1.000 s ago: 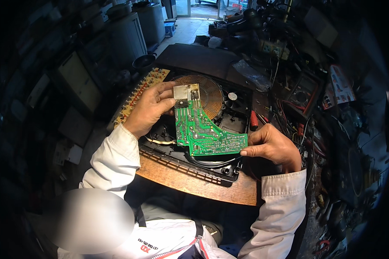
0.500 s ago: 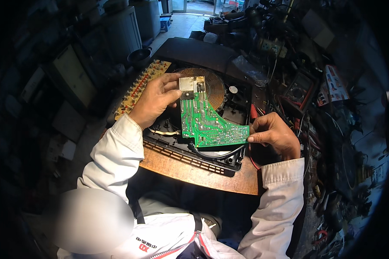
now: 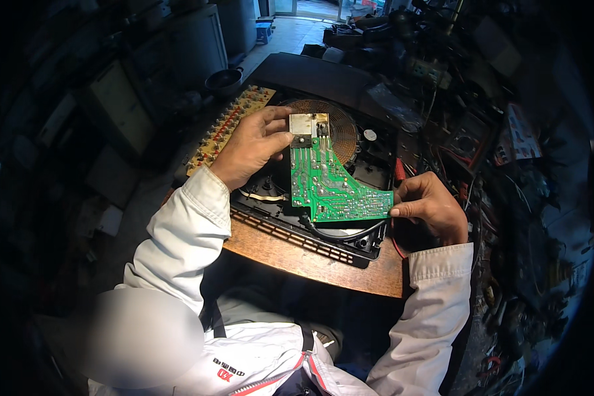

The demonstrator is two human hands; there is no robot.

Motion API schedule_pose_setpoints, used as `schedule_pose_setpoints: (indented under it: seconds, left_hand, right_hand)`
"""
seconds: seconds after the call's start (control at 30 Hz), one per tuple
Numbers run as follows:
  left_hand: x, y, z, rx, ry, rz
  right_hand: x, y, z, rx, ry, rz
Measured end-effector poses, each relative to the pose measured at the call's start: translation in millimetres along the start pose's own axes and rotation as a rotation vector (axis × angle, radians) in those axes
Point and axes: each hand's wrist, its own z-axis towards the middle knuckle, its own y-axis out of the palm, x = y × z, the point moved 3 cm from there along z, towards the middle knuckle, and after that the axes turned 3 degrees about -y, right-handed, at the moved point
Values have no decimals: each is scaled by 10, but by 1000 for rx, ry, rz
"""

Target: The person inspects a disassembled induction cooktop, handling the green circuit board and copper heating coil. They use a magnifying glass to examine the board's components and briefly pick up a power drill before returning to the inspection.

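Between both hands I hold a green circuit board [image 3: 336, 191], its solder side facing me, above an opened black appliance housing [image 3: 376, 155]. My left hand [image 3: 254, 145] is closed on the board's upper left end, at a pale metal heatsink block [image 3: 301, 124]. The thumb and fingers of my right hand [image 3: 432, 206] pinch the narrow right tip of the board. Behind the board lies a round copper coil [image 3: 343, 135] in the housing, partly covered. A black cable [image 3: 350, 237] curves below the board's lower edge.
A tan board with rows of components [image 3: 234, 125] lies left of the housing on the wooden table [image 3: 310, 265]. At the right are a multimeter [image 3: 464, 142], a red clip [image 3: 400, 169] and cluttered tools. A dark pan [image 3: 224, 80] stands beyond the table's far left.
The whole scene sits slightly farther right in the picture, as the view has shifted. Both hands keep the same hold on the circuit board.
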Motion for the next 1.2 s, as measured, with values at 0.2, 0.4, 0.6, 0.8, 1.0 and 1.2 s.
schedule_pose_setpoints:
  seconds: [0.2, 0.4, 0.6, 0.8, 1.0, 1.2]
  left_hand:
    - [14, 14, 1, -6, 0, -7]
    - [7, 11, 3, -6, -12, -24]
    - [14, 7, -5, -3, -23, -14]
    - [34, 15, -5, -12, -12, -2]
    - [22, -7, -2, -25, -13, 16]
    - [21, 8, -4, -11, -23, -6]
  right_hand:
    - [0, -7, -3, -2, 1, -2]
    - [-45, 23, -6, 3, 29, 40]
    - [-33, 22, -2, 14, 41, 34]
    - [-27, 10, -7, -17, 14, 20]
    - [-36, 14, 4, -17, 16, 15]
    - [-20, 9, 2, -8, 21, -2]
